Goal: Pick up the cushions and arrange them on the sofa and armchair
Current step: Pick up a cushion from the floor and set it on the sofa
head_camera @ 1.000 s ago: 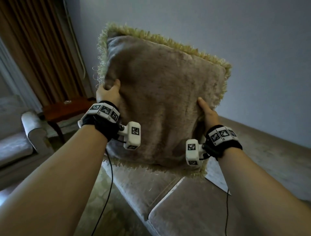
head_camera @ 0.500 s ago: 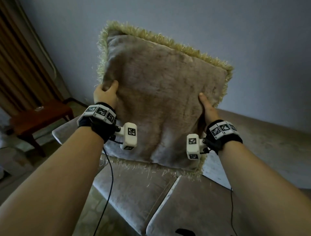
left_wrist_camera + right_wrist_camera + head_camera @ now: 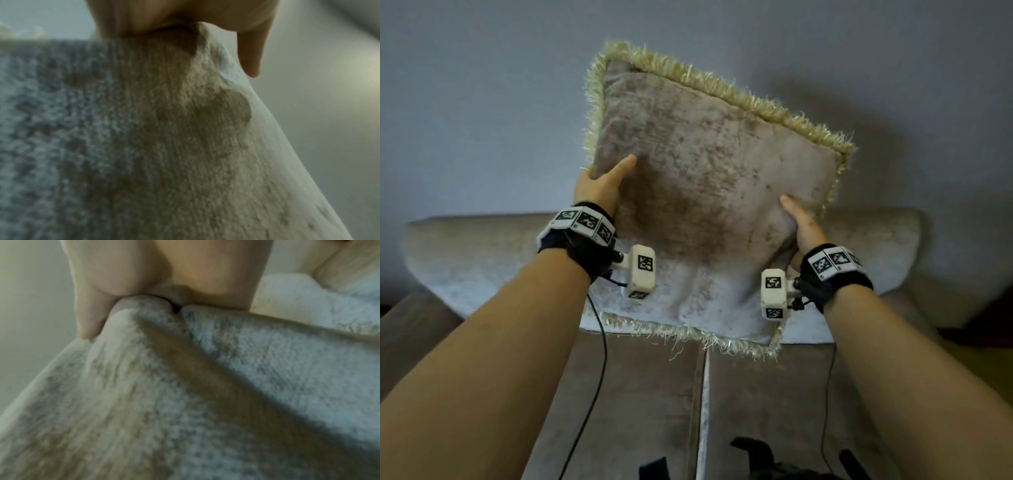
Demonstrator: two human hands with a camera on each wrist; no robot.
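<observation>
Both hands gripping fringed cushion

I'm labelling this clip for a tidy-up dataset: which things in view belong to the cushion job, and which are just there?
Part of the job:
- fringed cushion, held up off the seat
- left hand and right hand, gripping its side edges
- sofa, with its backrest behind the cushion

Just there:
- wall
- dark straps at the bottom edge
</observation>
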